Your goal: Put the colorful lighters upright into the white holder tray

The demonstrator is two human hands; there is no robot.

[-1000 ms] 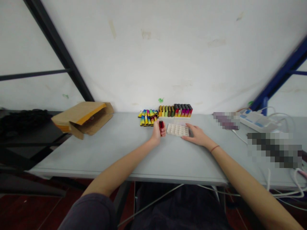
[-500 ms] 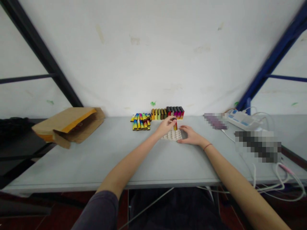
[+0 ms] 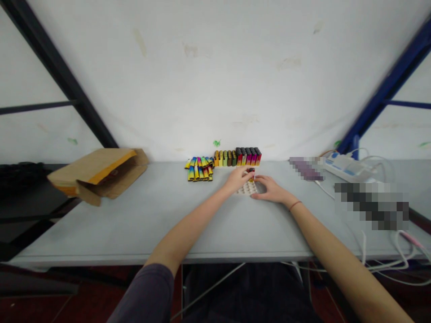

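Observation:
My left hand (image 3: 237, 178) pinches an upright lighter (image 3: 251, 176) with a dark top over a white tray (image 3: 247, 189) with rows of holes. The lighter's lower end is at the tray's far right part; whether it sits in a hole I cannot tell. My right hand (image 3: 273, 190) grips the tray's right side, thumb at the near edge and fingers at the far one. Behind the hands, colourful lighters with black tops (image 3: 248, 157) stand in rows, beside yellow and green ones (image 3: 225, 158). Left of these lies a pile of multicoloured lighters (image 3: 199, 170).
An opened brown cardboard box (image 3: 97, 172) lies on the left of the grey table (image 3: 161, 215). On the right are a blurred purplish item (image 3: 306, 169), a white power strip (image 3: 348, 167), a pixelated dark item (image 3: 370, 204) and loose white cables (image 3: 400, 260). A wall stands behind.
My left hand has moved slightly right and lowered the lighter toward the tray's far right part. My right hand keeps its hold on the tray. The whole view has shifted a little.

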